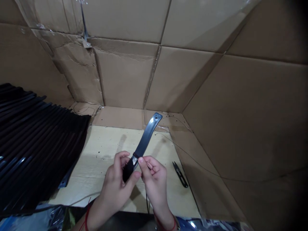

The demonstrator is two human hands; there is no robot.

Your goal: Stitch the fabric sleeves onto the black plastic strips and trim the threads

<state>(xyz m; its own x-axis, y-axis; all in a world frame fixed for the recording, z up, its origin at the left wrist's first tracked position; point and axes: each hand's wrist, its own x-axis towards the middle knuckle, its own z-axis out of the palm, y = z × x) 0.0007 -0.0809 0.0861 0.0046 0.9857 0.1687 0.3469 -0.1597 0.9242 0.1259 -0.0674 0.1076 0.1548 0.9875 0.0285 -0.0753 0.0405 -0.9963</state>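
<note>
A dark, glossy curved strip (146, 138) with a small hole at its far end slants up and away over the board. My left hand (117, 183) is closed round its lower part, where a black covering (128, 168) sits over the strip. A dark band crosses the strip just above a shiny patch. My right hand (154, 176) has its thumb and fingers pinched at the strip's edge, by that patch. A thin black cord (147, 203) hangs below my right hand; whether the fingers grip it is hidden.
Many black strips (38, 144) lie in a large stack at the left. Small black thread snips (180, 175) lie right of my hands on the pale board (96, 160). Cardboard walls (125, 77) enclose the back and right. A long thin thread (202, 165) runs to the right.
</note>
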